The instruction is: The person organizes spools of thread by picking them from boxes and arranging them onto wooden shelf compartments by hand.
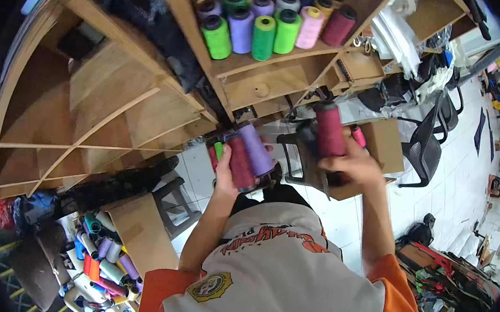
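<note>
My left hand (224,168) is closed around a dark red thread cone (241,162), with a purple cone (255,149) pressed beside it. Bits of green and red show behind its fingers. In my right hand (353,164) is a maroon thread cone (330,130), held upright and a little blurred. A small pink spool (358,136) shows just behind that hand. Ahead, a wooden shelf (269,68) carries rows of thread cones, among them a green cone (263,38), a pink cone (310,29) and a dark red cone (339,26).
An empty wooden rack (106,102) stands at the left. A cardboard box (382,145) is behind my right hand, near a black chair (426,145). At lower left, a carton (141,230) adjoins many cones, near a grey stool (177,209). Materials are piled at lower right.
</note>
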The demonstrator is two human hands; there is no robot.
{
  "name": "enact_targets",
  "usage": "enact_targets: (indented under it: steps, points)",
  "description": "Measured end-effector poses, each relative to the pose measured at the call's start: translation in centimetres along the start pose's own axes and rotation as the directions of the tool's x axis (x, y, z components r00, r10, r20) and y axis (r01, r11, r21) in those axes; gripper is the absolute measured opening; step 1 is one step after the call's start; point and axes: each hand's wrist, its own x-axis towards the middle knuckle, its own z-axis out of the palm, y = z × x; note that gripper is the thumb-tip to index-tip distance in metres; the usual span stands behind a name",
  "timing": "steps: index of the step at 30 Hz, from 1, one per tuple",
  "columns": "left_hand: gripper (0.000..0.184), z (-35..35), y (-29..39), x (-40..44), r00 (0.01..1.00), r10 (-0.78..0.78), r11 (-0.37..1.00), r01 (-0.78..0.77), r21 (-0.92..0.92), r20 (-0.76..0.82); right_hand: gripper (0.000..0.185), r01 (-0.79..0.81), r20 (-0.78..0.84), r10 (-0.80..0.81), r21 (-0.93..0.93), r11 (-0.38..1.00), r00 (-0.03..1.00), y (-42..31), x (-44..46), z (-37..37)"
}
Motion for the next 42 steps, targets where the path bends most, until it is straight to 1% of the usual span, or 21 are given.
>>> enact_targets:
  steps: [1, 2, 3, 5, 8, 11, 12, 15, 18, 19, 22, 24, 25, 27, 29, 31, 33, 36, 39, 40, 42]
  points:
    - [0.075, 0.2, 0.5, -0.3, 0.999, 0.029, 0.999, -0.028, 0.028, -0.019, 0.055, -0.050, 0.060, 0.047, 0.062, 0.997, 0.997, -1.7, 0.2, 2.8]
    - [0.076, 0.2, 1.3, -0.9, 0.999, 0.048, 0.992, -0.049, 0.120, 0.008, 0.066, -0.049, 0.105, 0.024, 0.238, 0.970, 0.994, -3.0, 0.4, 5.7]
    - [0.072, -0.2, 1.7, -1.6, 0.997, 0.066, 0.989, -0.060, 0.133, -0.037, 0.058, 0.060, 0.160, -0.105, 0.262, 0.963, 0.982, -3.0, 1.7, 8.0]
    - [0.064, -1.6, 2.6, -3.0, 0.984, 0.114, 0.983, -0.092, 0.157, -0.136, 0.053, 0.162, 0.189, -0.177, 0.091, 0.983, 0.966, -3.4, 3.1, 12.0]
    - [0.062, -2.2, 5.4, -5.6, 0.988, 0.135, 0.990, -0.131, 0.047, -0.081, 0.053, 0.204, 0.211, -0.235, 0.160, 0.966, 0.949, -4.7, 3.3, 16.7]
    - [0.063, -3.7, 8.0, -8.2, 0.982, 0.157, 0.988, -0.157, 0.009, -0.107, 0.051, 0.123, 0.232, -0.173, 0.215, 0.969, 0.957, -5.0, 4.0, 19.4]
    - [0.064, -4.0, 8.9, -9.0, 0.980, 0.154, 0.988, -0.156, -0.003, -0.124, 0.051, 0.028, 0.246, -0.097, 0.270, 0.962, 0.964, -5.3, 4.0, 20.3]
    - [0.069, -4.0, 11.3, -11.3, 0.973, 0.184, 0.983, -0.184, 0.018, -0.140, 0.047, 0.075, 0.271, -0.238, 0.500, 0.863, 0.933, -6.5, 4.7, 23.1]
    - [0.075, -4.2, 13.0, -13.0, 0.942, 0.306, 0.951, -0.308, 0.005, -0.136, 0.045, -0.102, 0.344, -0.201, 0.690, 0.717, 0.917, -7.9, 5.5, 25.0]
    - [0.075, -4.2, 13.6, -13.6, 0.934, 0.336, 0.940, -0.341, -0.021, -0.121, 0.051, -0.095, 0.357, -0.231, 0.699, 0.708, 0.905, -7.6, 6.7, 25.6]
    - [0.078, -3.5, 16.1, -15.9, 0.930, 0.366, 0.926, -0.368, -0.089, -0.043, 0.044, -0.082, 0.308, -0.226, 0.738, 0.669, 0.924, -9.6, 8.8, 27.8]
    - [0.079, -5.1, 17.2, -17.0, 0.896, 0.437, 0.895, -0.442, -0.062, -0.081, 0.039, -0.106, 0.326, -0.234, 0.758, 0.643, 0.916, -12.3, 10.9, 29.5]
    - [0.080, -5.4, 17.7, -17.6, 0.877, 0.469, 0.879, -0.475, -0.048, -0.102, 0.035, -0.196, 0.471, -0.354, 0.782, 0.591, 0.808, -13.6, 12.6, 29.6]
    - [0.080, -5.7, 18.7, -18.9, 0.857, 0.503, 0.856, -0.512, -0.073, -0.114, 0.043, 0.110, 0.372, -0.450, 0.659, 0.744, 0.812, -17.3, 14.7, 32.0]
    - [0.079, -6.3, 19.3, -19.9, 0.826, 0.553, 0.823, -0.562, -0.083, -0.112, 0.049, 0.278, 0.368, -0.460, 0.451, 0.848, 0.808, -21.1, 17.0, 34.0]
    - [0.081, -7.9, 19.4, -20.7, 0.819, 0.560, 0.812, -0.573, -0.115, -0.125, 0.046, 0.458, 0.238, -0.561, 0.374, 0.806, 0.793, -23.4, 21.3, 36.9]
    - [0.081, -8.4, 19.6, -21.4, 0.807, 0.571, 0.794, -0.589, -0.149, -0.150, 0.049, 0.682, 0.150, -0.698, 0.149, 0.716, 0.700, -25.5, 26.2, 39.6]
    - [0.081, -8.7, 19.3, -22.2, 0.782, 0.584, 0.771, -0.618, -0.151, -0.218, 0.054, 0.667, 0.068, -0.666, -0.147, 0.730, 0.743, -28.0, 34.6, 43.9]
    - [0.081, -8.9, 19.7, -22.7, 0.763, 0.603, 0.750, -0.642, -0.161, -0.232, 0.058, 0.658, -0.114, -0.775, -0.459, 0.596, 0.622, -30.6, 35.1, 47.5]
    - [0.081, -9.5, 19.6, -23.0, 0.755, 0.607, 0.745, -0.649, -0.153, -0.246, 0.055, 0.722, -0.132, -0.865, -0.500, 0.479, 0.483, -30.5, 35.2, 48.4]
    - [0.081, -10.2, 19.5, -24.0, 0.729, 0.622, 0.731, -0.671, -0.124, -0.284, 0.053, 0.685, -0.132, -0.873, -0.570, 0.454, 0.470, -31.3, 35.8, 49.9]
